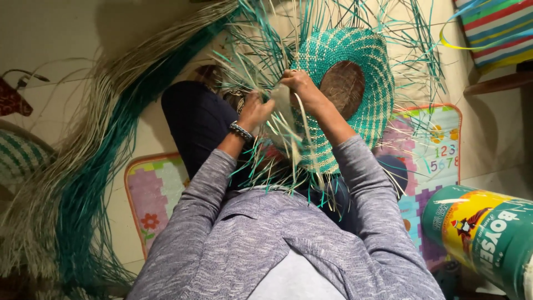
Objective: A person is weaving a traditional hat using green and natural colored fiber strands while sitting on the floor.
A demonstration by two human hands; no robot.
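Seemingly light and pliant, the teal-and-cream woven basket (355, 72) sits at twelve o'clock, left hand (256, 110) and right hand (300, 83) each pinching loose straw strips (288, 119) near its rim, the likeliest hold.

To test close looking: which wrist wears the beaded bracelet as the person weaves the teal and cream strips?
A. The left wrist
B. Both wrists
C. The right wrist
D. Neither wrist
A: the bracelet sits on the wrist just below the left hand, while the wrist of the right hand is bare above its grey sleeve.
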